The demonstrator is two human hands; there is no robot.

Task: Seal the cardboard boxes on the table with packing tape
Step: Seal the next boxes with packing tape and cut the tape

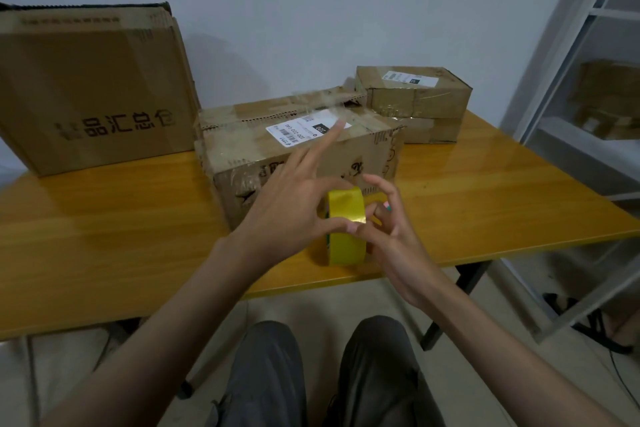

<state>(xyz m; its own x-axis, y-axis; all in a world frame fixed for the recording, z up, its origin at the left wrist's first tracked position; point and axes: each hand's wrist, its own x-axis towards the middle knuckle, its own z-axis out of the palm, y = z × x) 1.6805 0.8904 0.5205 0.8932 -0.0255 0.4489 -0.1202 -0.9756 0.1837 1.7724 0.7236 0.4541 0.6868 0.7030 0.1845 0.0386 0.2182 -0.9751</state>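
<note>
While both hands (346, 218) pinch the yellow tape roll (344, 229), the middle box's label (308, 130) reads "220".

Dim, soft indoor light; glare on the table (485, 184); wide-angle edges warped.

Tape roll (344, 229) partly hidden behind both hands' fingers, label (308, 130) print beyond the left fingertip too small to read.
</note>
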